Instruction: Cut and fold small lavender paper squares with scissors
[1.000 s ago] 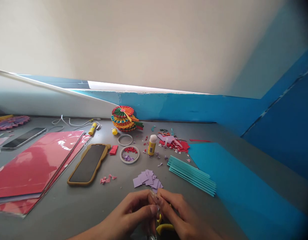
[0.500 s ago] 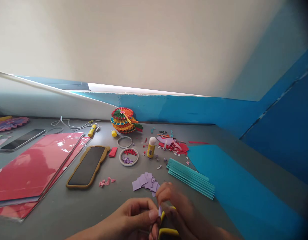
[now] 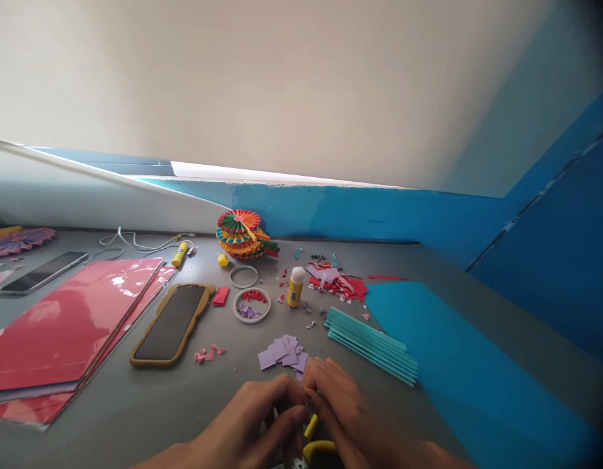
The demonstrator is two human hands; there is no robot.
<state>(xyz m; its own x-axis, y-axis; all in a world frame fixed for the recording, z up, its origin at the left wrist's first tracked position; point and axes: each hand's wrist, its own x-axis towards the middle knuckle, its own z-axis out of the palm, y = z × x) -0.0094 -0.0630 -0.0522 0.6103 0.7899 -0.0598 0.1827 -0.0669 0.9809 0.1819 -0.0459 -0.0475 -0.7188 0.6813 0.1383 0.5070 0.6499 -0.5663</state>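
At the near edge of the grey desk [image 3: 110, 436], we are working with our left hand [image 3: 250, 417] and right hand [image 3: 340, 404] curled together, fingertips meeting over something we cannot make out, just above the yellow-handled scissors [image 3: 319, 448] and touching-close to the lilac paper squares [image 3: 281, 353].

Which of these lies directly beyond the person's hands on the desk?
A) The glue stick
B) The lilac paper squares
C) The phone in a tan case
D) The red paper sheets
B: the lilac paper squares lie just past the left hand and right hand, nearer than the other options.
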